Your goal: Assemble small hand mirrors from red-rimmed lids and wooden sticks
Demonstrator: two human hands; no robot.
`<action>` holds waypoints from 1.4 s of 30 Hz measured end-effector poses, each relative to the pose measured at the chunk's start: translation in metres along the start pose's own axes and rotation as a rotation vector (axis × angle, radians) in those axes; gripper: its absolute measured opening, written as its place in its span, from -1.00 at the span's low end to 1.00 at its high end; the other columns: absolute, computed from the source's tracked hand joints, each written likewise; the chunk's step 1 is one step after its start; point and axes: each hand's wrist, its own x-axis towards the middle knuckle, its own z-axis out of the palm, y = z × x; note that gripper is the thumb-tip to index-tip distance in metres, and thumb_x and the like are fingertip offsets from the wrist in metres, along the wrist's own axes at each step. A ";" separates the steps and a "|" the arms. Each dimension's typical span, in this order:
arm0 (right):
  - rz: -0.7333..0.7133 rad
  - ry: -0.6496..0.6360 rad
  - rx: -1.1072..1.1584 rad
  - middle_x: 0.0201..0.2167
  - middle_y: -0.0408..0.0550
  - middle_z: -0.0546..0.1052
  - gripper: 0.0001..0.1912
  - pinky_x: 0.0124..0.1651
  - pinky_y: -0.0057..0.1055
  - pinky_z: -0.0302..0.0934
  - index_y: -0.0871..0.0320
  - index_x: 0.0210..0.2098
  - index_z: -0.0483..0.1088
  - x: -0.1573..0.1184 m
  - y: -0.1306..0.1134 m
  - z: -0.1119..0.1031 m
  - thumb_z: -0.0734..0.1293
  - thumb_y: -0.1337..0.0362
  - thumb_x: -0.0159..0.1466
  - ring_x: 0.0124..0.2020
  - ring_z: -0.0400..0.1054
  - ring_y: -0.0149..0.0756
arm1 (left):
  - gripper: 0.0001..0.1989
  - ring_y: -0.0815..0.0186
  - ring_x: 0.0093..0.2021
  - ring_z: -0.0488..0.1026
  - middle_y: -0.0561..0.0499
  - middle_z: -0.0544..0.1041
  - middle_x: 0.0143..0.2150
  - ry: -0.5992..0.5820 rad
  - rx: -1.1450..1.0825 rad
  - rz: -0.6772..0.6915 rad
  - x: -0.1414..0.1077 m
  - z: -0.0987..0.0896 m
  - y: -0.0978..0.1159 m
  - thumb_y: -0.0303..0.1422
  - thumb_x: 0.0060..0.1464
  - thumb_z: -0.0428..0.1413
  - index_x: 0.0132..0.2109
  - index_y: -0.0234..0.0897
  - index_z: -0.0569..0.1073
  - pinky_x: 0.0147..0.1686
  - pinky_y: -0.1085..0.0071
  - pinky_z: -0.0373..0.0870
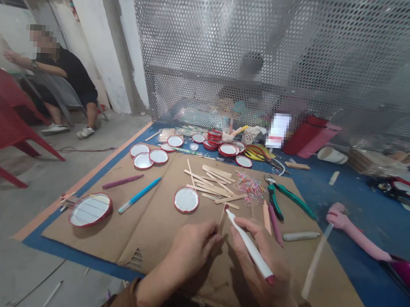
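A perforated metal screen point(266, 37) fills the upper part of the frame, and a concrete floor point(25, 235) spreads to the lower left. A seated person point(63, 70) is at the upper left beside red plastic chairs point(7, 115), and a blurred figure shows behind the screen. A blue mat point(83, 252) lies on the floor, with a folded cardboard sheet point(149, 228) on top of it.

At the bottom centre, the left hand point(193, 253) is curled closed around a wooden craft stick point(221, 220), which stands nearly upright. The right hand point(258, 252) grips a white marker point(250, 245) with a red end, angling its tip toward the top of the stick. The work in hand is at that meeting point, with marker and stick brought together.

Just above the hands lies a red-rimmed jar lid point(186, 200), with loose craft sticks point(210, 181) and coloured rubber bands point(249, 188) beyond it. Green-handled pliers point(283, 196) sit to the right.

The fingers hide the stick's lower end, and I cannot tell whether the marker tip is touching the wood or leaving a line. A pink object point(355, 234) at the right is cut off by the frame edge and hard to identify.
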 end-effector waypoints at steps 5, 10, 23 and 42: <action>-0.017 0.003 0.001 -0.23 -0.03 0.55 -0.81 -0.14 -0.40 0.40 0.12 -0.06 0.34 -0.001 0.001 0.001 0.26 0.32 0.32 -0.23 0.50 -0.29 | -0.81 0.34 -0.41 0.35 0.06 0.45 -0.45 -0.019 -0.008 -0.014 0.000 -0.001 0.001 -0.33 0.16 -0.05 -0.43 -0.22 0.28 -0.43 0.48 0.09; -0.021 -0.019 0.007 -0.27 -0.06 0.55 -0.84 -0.16 -0.41 0.39 0.11 -0.10 0.34 0.001 0.000 -0.001 0.26 0.34 0.32 -0.25 0.49 -0.31 | -0.81 0.33 -0.39 0.35 0.05 0.45 -0.44 -0.012 -0.034 -0.013 0.000 0.000 0.000 -0.32 0.16 -0.05 -0.42 -0.22 0.27 -0.42 0.49 0.10; -0.019 0.028 0.021 -0.29 -0.07 0.52 -0.86 -0.20 -0.41 0.36 0.11 -0.11 0.34 -0.001 0.000 0.000 0.26 0.33 0.33 -0.28 0.46 -0.32 | -0.79 0.34 -0.42 0.31 0.06 0.40 -0.46 -0.006 -0.044 -0.015 0.000 0.001 -0.001 -0.29 0.16 -0.05 -0.43 -0.22 0.25 -0.41 0.49 0.09; -0.019 0.019 0.020 -0.23 -0.06 0.51 -0.79 -0.12 -0.42 0.34 0.13 -0.04 0.32 -0.006 0.008 0.005 0.28 0.35 0.32 -0.20 0.44 -0.33 | -0.79 0.33 -0.40 0.35 0.05 0.43 -0.45 -0.022 -0.067 -0.008 -0.001 0.001 -0.001 -0.29 0.16 -0.06 -0.43 -0.22 0.27 -0.40 0.49 0.11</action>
